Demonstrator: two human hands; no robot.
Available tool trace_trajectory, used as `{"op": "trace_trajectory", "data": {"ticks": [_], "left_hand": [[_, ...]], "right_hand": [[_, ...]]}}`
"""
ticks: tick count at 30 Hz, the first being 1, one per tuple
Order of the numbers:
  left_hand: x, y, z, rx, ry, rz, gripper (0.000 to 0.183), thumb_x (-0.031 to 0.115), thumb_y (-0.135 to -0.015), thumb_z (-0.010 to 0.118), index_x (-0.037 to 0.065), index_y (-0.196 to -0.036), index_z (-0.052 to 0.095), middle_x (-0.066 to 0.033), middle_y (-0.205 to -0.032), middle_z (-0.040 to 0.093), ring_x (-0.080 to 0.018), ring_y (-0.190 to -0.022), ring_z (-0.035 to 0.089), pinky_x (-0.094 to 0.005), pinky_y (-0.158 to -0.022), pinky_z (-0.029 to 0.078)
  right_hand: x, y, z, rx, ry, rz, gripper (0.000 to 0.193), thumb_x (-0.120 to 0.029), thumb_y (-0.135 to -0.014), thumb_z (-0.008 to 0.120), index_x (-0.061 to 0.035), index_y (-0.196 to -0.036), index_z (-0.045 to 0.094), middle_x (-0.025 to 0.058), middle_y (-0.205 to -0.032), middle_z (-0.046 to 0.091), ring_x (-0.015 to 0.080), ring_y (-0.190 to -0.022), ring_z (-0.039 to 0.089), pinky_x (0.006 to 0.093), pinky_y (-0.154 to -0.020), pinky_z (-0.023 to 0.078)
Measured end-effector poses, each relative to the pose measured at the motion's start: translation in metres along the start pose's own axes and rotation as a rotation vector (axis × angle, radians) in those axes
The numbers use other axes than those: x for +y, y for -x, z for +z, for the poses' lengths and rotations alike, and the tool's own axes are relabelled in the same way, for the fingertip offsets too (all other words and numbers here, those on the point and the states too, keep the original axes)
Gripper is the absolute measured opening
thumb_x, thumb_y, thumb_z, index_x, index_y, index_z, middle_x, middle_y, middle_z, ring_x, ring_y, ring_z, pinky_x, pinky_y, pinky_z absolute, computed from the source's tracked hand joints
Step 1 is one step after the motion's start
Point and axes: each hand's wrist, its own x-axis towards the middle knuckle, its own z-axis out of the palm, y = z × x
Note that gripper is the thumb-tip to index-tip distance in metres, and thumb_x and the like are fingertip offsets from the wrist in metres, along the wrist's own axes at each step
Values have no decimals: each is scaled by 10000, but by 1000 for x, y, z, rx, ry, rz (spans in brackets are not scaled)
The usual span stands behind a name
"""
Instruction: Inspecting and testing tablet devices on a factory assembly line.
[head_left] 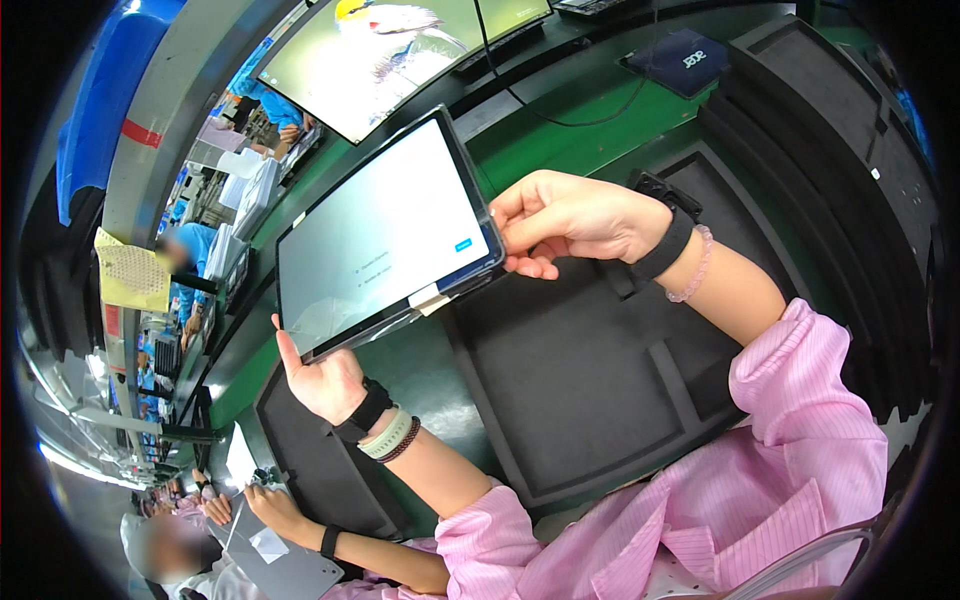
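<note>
A tablet (385, 235) with a lit, pale screen and black border is held up, tilted, in front of me. My left hand (328, 385) supports its lower left corner, thumb at the edge and the other fingers mostly hidden beneath. At the right edge, my right hand (580, 220) grips the tablet between thumb and curled fingers. A small white tab (428, 300) sticks to the near edge, where something clear and shiny, like film, shows. Both wrists wear black bands. Below the tablet lies a black tray (580, 390) with raised dividers.
A lit monitor (380, 55) stands beyond the tablet, with a dark blue closed device (680, 62) to its right. Stacked black trays (800, 190) rise at the right. At lower left, a co-worker's hand (275, 508) touches a grey panel (285, 565). Yellow paper (133, 275) hangs at left.
</note>
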Motion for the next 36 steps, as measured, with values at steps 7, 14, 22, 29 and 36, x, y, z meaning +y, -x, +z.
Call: {"op": "trace_trajectory", "data": {"ticks": [7, 14, 22, 29, 36], "left_hand": [[-34, -7, 14, -26, -24, 22, 281, 65, -904, 430, 57, -1158, 548, -114, -1230, 526, -254, -1153, 465, -426, -1029, 302], [-28, 11, 47, -321, -49, 27, 439, 112, -938, 373, 136, -1372, 318, -121, -1356, 403, -265, -1253, 378, -485, -1043, 277], [-66, 29, 83, -371, -443, -248, 587, 47, -863, 438, 67, -1395, 193, -231, -1307, 406, -335, -1197, 437, -472, -989, 362], [-81, 21, 67, -254, -532, -450, 546, 57, -861, 500, 3, -1357, 278, -171, -1203, 510, -248, -1098, 527, -344, -909, 437], [-92, 4, 35, -205, -1290, -295, 287, 111, -836, 613, 4, -1073, 493, -44, -862, 561, -96, -763, 525, -227, -668, 427]], "right_hand": [[-16, 15, -2, -48, -109, -3, 98, -26, -803, 534, 61, -827, 571, 185, -904, 629, 284, -882, 638, 348, -759, 552], [-55, 49, -49, -354, 179, -210, 94, -37, -769, 565, 18, -743, 493, 240, -703, 602, 257, -627, 635, 309, -520, 518], [-30, 19, -12, 188, 489, -438, 534, -198, -835, 593, -17, -1286, 373, 104, -1149, 524, 171, -1101, 483, 305, -915, 399], [-16, 13, 9, 132, 246, -300, 494, -96, -818, 610, -29, -1261, 403, 59, -1088, 553, 117, -995, 527, 258, -853, 431], [14, 26, 9, 427, 115, -59, 400, -29, -833, 564, -15, -1210, 431, 68, -1085, 548, 141, -965, 544, 274, -825, 447]]}}
